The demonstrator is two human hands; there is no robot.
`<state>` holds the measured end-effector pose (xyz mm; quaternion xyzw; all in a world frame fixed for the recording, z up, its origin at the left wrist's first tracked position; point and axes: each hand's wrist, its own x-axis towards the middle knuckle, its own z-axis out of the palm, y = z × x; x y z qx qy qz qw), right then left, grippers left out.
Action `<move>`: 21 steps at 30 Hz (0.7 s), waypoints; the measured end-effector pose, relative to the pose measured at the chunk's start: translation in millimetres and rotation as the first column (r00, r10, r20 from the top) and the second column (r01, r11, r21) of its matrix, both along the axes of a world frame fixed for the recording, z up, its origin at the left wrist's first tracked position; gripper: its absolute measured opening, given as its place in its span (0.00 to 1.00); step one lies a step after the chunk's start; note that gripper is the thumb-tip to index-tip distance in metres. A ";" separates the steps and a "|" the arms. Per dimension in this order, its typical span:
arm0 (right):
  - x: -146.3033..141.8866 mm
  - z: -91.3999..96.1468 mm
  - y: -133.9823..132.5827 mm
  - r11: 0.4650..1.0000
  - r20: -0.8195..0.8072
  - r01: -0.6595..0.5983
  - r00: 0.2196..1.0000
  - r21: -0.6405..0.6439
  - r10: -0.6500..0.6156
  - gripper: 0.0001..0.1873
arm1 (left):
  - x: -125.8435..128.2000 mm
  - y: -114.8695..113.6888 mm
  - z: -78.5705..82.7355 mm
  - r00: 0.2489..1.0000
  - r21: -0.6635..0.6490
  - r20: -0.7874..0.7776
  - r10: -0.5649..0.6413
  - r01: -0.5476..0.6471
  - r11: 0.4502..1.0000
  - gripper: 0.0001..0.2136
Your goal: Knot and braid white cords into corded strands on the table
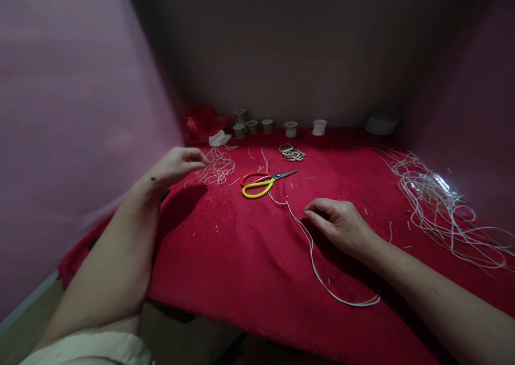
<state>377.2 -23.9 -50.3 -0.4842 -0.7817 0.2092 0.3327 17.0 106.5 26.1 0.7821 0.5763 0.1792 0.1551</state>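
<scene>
My left hand (177,164) reaches over the red cloth (249,258) with its fingertips pinched at the edge of a loose tangle of thin white cord (215,169). My right hand (341,225) lies palm down on the cloth, fingers curled, touching a long white cord (317,263) that runs from the scissors down to a loop near the front edge. Scissors (263,183) with orange and yellow handles lie shut between the two hands. A small coiled bundle of cord (292,152) rests behind them.
Several small spools (265,125) stand in a row along the back wall, with a red crumpled bag (203,121) and a white scrap (219,138) at the left. A big heap of loose white cord (438,204) covers the right side. Pink walls close in both sides.
</scene>
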 end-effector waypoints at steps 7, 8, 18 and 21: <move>0.7 -0.1 1.0 0.999 0.016 -0.030 0.999 -0.023 0.031 0.09 | -2.0 10.1 -13.6 0.974 0.049 -0.196 0.117 -0.109 0.993 0.12; 1.0 0.0 0.9 0.999 0.014 -0.033 0.999 -0.024 0.034 0.09 | -3.8 11.7 -15.3 0.966 0.027 -0.229 0.121 -0.119 0.993 0.12; 2.0 -0.4 0.3 0.999 0.021 -0.048 0.999 -0.021 0.049 0.08 | 4.0 15.5 -27.2 0.956 -0.102 -0.293 -0.015 -0.016 0.995 0.07; 1.6 0.5 0.7 0.999 0.015 -0.044 0.999 -0.020 0.044 0.08 | 9.8 14.7 -27.0 0.961 -0.045 -0.274 0.024 -0.038 0.998 0.05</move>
